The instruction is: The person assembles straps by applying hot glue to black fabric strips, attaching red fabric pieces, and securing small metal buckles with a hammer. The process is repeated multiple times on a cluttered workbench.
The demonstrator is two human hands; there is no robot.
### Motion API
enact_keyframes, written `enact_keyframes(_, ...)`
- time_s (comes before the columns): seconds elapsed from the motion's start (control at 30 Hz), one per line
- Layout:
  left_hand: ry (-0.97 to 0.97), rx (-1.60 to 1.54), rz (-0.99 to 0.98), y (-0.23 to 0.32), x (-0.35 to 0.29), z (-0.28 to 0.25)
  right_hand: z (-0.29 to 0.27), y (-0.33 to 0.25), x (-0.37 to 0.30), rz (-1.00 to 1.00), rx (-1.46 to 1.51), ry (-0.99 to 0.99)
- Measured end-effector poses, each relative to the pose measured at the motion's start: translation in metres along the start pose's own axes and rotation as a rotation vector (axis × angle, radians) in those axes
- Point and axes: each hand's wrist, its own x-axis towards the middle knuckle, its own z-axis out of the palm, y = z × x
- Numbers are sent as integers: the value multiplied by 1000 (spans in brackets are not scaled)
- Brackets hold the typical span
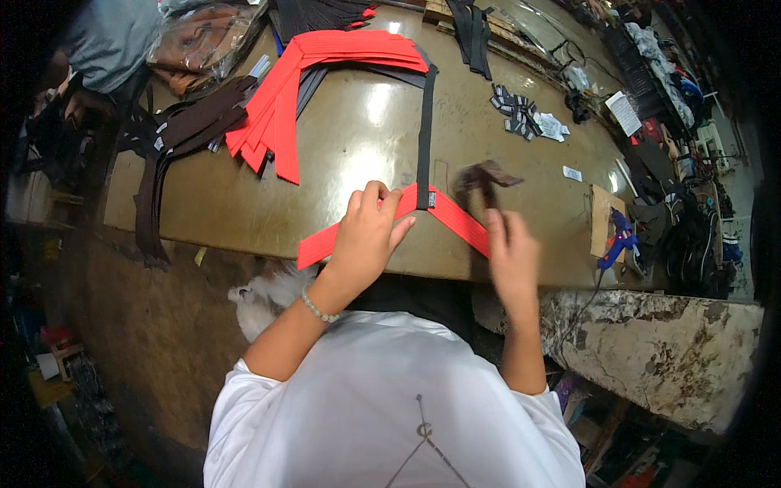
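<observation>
A bent red strap [464, 224] lies near the table's front edge, with a small dark label [432, 199] at its peak. A long black strap [425, 130] meets that peak and runs away up the table. My left hand [366, 224] rests on the strap's left arm with curled fingers, holding it down. In my right hand [511, 244], closed and smeared by motion, is a hammer [486, 175]; its blurred head is raised just right of the peak.
A fanned stack of red straps [325, 57] lies at the back left, beside dark brown straps [191, 130]. Small labels [517, 110] are scattered at the back right. A blue glue gun [620, 240] sits at the table's right. Below the front edge is a white fluffy dog [264, 301].
</observation>
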Motion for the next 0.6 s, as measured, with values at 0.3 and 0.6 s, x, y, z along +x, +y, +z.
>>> enact_keyframes(0.3, -226, -285, 92, 2, 34, -18, -57, 69, 34, -192, -597, 348)
enact_keyframes(0.6, -206, -1501, -620, 33, 8, 8, 32, -30, 43, 79, 897, -544)
